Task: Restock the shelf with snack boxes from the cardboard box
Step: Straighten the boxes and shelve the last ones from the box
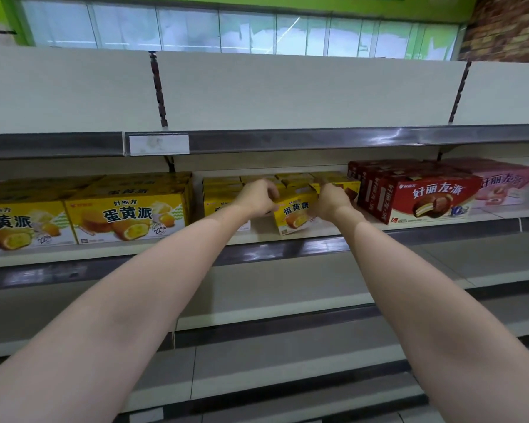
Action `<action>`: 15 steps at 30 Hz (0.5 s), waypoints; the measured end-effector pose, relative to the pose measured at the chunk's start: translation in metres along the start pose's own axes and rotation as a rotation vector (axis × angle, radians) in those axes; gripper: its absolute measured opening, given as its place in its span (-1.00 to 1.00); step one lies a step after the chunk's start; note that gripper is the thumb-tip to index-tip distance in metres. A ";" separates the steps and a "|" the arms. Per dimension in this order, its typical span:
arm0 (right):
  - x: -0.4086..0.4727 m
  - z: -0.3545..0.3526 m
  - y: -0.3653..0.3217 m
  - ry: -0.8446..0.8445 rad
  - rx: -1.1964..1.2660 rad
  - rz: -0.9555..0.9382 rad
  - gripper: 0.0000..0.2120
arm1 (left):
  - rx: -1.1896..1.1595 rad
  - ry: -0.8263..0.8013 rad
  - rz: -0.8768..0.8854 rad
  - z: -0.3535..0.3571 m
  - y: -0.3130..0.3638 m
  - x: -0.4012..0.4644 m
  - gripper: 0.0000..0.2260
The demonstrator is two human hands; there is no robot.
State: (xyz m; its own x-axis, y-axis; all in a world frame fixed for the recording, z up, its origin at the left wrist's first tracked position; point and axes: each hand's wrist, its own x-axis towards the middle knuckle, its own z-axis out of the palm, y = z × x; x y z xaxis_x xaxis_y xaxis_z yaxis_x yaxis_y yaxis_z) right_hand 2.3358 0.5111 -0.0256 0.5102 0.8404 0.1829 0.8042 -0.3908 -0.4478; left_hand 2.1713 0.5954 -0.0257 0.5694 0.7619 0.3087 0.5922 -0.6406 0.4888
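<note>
Yellow small snack box [295, 212] on the middle shelf [303, 236], near its front edge, directly between the two hands. Left hand [258, 198] at the box's left top corner, fingers curled over the upper edge and gripping it. Right hand [333, 199] at the box's right side, fingers bent around the top right corner, also gripping. Both forearms stretched forward from the bottom of the view and meeting at this one box. Box upright, printed front face toward the camera, bottom on the shelf board or just above it; cannot tell for sure.

Behind and to the left of the held box, more small yellow boxes [223, 193] of the same kind, standing in rows toward the back panel. Just right of the right hand, a row of red snack boxes [422, 199] with a picture of a chocolate pie, close to the held box but apart from it. Further right, pink boxes [507, 184], partly blurred. On the left part of the same shelf, large yellow boxes [126, 212] side by side, well apart from the hands.

Above, an upper shelf with a grey price rail [287, 138] and a white label holder [158, 145]. Below the hands, several lower shelf boards in steps. Cardboard box not in view.
</note>
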 end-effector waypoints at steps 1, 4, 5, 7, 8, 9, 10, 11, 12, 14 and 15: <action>0.002 0.003 -0.003 0.020 -0.029 -0.045 -0.44 | 0.007 -0.001 0.008 -0.002 0.001 0.000 -0.74; 0.007 0.011 -0.011 -0.001 -0.120 -0.092 -0.62 | 0.006 -0.009 0.011 -0.005 0.000 -0.001 -0.78; 0.008 0.014 -0.012 -0.015 -0.136 -0.098 -0.63 | -0.001 -0.008 0.006 -0.004 -0.002 -0.002 -0.76; 0.010 0.018 -0.017 -0.030 -0.166 -0.123 -0.62 | 0.005 0.009 -0.016 -0.003 -0.010 -0.003 -0.71; 0.011 0.022 -0.019 -0.022 -0.163 -0.134 -0.61 | 0.026 0.024 -0.031 -0.003 -0.014 -0.004 -0.68; 0.013 0.026 -0.022 -0.010 -0.140 -0.150 -0.58 | 0.051 0.041 -0.047 -0.003 -0.018 -0.004 -0.65; 0.014 0.030 -0.026 -0.002 -0.113 -0.160 -0.54 | 0.081 0.060 -0.065 -0.003 -0.023 -0.004 -0.61; 0.016 0.035 -0.029 0.003 -0.086 -0.164 -0.51 | 0.115 0.080 -0.087 -0.003 -0.026 -0.005 -0.59; 0.016 0.040 -0.032 0.007 -0.060 -0.157 -0.49 | 0.158 0.106 -0.102 -0.003 -0.028 -0.006 -0.58; 0.016 0.049 -0.038 0.040 -0.018 -0.140 -0.49 | 0.266 0.167 -0.116 -0.003 -0.030 -0.007 -0.59; 0.015 0.054 -0.039 0.065 -0.013 -0.140 -0.51 | 0.298 0.169 -0.127 -0.003 -0.033 -0.006 -0.57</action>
State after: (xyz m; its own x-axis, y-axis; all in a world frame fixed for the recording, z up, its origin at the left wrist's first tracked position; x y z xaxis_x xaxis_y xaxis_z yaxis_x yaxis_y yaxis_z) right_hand 2.2958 0.5595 -0.0521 0.4115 0.8610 0.2988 0.8723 -0.2770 -0.4029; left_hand 2.1467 0.6117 -0.0413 0.3928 0.8264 0.4034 0.8069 -0.5201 0.2801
